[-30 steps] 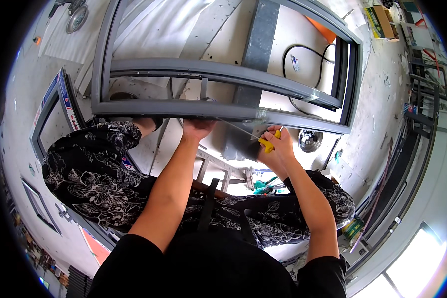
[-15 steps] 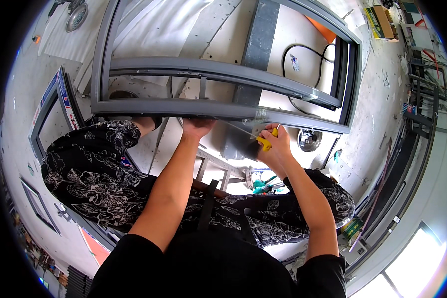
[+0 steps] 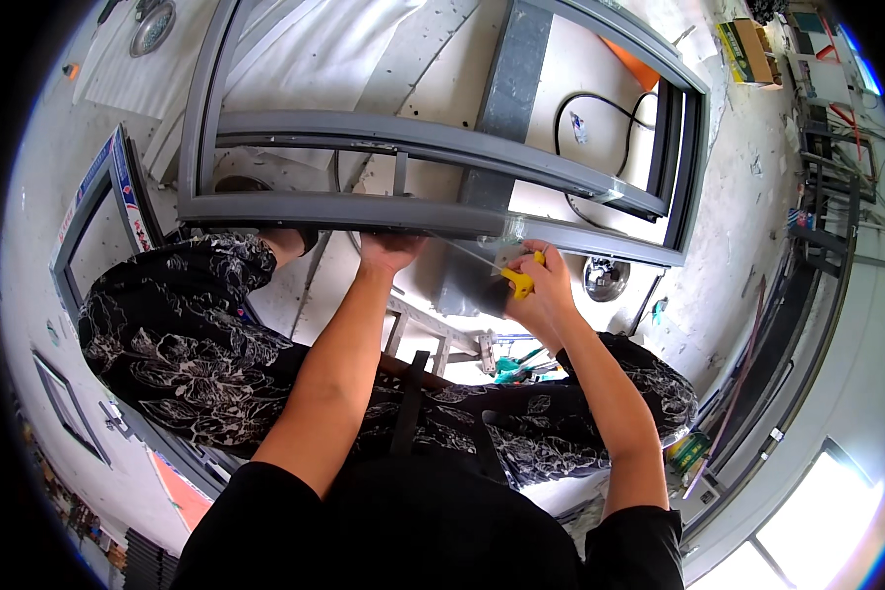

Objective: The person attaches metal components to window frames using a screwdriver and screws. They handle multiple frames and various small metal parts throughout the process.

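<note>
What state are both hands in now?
Left hand: at the gray frame, fingers mostly hidden; open or closed can't be told.
Right hand: closed, holding the yellow-handled tool.

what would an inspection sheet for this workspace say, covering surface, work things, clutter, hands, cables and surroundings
Surface: pale floor, scattered specks and scraps.
Work things: grey frame, film on its near bar; yellow-handled tool, thin shaft slanting up toward that bar.
Clutter: open carton at upper right.
Hands: left hand at the near bar, fingers partly hidden; right hand gripping the tool.
Cables: black cable looped on the floor, seen through the frame.
Surroundings: second frame at left; bright opening at lower right.
</note>
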`<state>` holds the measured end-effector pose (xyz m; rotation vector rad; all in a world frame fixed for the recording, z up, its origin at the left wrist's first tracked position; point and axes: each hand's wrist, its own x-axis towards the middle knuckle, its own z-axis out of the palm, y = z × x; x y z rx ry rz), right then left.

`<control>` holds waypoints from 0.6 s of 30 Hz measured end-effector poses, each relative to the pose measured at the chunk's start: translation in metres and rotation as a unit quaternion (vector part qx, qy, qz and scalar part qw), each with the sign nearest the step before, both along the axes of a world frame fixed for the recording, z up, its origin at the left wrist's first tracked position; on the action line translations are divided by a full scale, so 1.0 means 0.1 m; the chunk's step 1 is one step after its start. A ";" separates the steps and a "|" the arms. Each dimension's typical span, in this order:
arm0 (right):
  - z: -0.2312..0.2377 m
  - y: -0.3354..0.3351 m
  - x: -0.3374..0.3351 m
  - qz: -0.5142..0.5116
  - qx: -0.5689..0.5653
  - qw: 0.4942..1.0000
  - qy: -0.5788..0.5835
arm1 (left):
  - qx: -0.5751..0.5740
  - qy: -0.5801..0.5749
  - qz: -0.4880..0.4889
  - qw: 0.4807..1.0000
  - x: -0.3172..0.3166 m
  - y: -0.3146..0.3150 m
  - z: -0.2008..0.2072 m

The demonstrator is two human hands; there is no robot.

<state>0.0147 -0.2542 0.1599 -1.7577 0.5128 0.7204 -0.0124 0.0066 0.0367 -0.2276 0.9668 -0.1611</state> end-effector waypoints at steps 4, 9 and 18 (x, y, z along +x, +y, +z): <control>0.13 0.05 0.00 0.078 -0.069 0.991 -0.089 | -0.004 0.013 0.000 1.000 0.04 -0.05 0.02; 0.50 0.41 0.02 0.261 -0.202 0.926 -0.180 | -0.016 -0.009 0.006 1.000 -0.02 0.01 -0.06; 0.78 0.83 -0.06 0.488 -0.304 0.731 -0.367 | -0.028 -0.008 0.011 1.000 0.01 -0.02 -0.13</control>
